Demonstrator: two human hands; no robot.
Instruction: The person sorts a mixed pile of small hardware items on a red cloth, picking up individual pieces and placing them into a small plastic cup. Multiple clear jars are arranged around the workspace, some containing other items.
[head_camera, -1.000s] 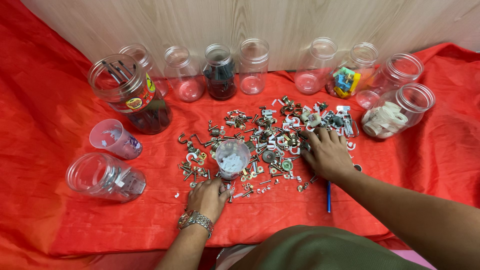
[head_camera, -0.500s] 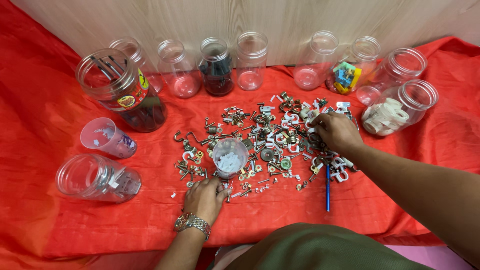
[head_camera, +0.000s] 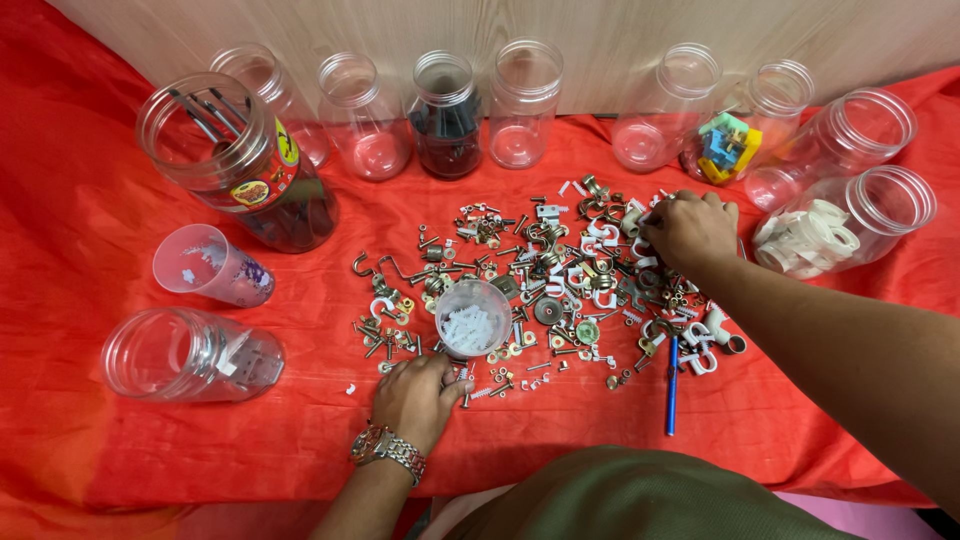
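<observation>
Red cloth (head_camera: 120, 440) covers the worktop, clear jars along the far edge. Your left hand (head_camera: 415, 395) rests near side of the hardware pile (head_camera: 540, 285), fingers curled on small screws just beside the small plastic cup (head_camera: 472, 317). Your right hand (head_camera: 690, 230) is at the pile's far right, fingers pinched down into white clips; can't tell what it grips.

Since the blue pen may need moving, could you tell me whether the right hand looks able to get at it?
Probably yes: the pen lies bare on the red cloth just below the right hand, with only flat loose hardware between them.
</observation>
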